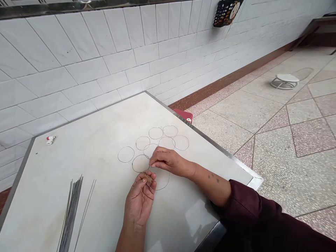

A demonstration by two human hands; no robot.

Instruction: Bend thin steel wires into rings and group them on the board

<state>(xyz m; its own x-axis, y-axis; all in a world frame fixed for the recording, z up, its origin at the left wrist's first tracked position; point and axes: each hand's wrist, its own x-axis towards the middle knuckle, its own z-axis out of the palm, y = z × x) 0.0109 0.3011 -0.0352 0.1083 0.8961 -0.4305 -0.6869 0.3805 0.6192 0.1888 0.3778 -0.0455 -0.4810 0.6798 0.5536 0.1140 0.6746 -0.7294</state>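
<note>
My left hand (pixel 140 197) is closed, palm up, around a small brown roll-like piece (pixel 149 179), whose exact kind I cannot make out. A thin wire (pixel 147 170) runs up from that piece to my right hand (pixel 170 161), which pinches its end between thumb and fingers. Below the hands, a thin wire curve (pixel 168 182) arcs on or just above the tabletop; whether it belongs to the held wire is unclear. Beyond them lie several thin wire rings (pixel 134 154), some overlapping. A bundle of straight grey wires (pixel 70 213) rests at the left, beside two loose wires (pixel 85 210).
The white table (pixel 105 140) has a metal edge and stands against a tiled wall (pixel 86 73). A small white and red item (pixel 51 139) sits at its far left corner. A red stool (pixel 183 114) is behind the table; a white round stool (pixel 286 78) stands farther off.
</note>
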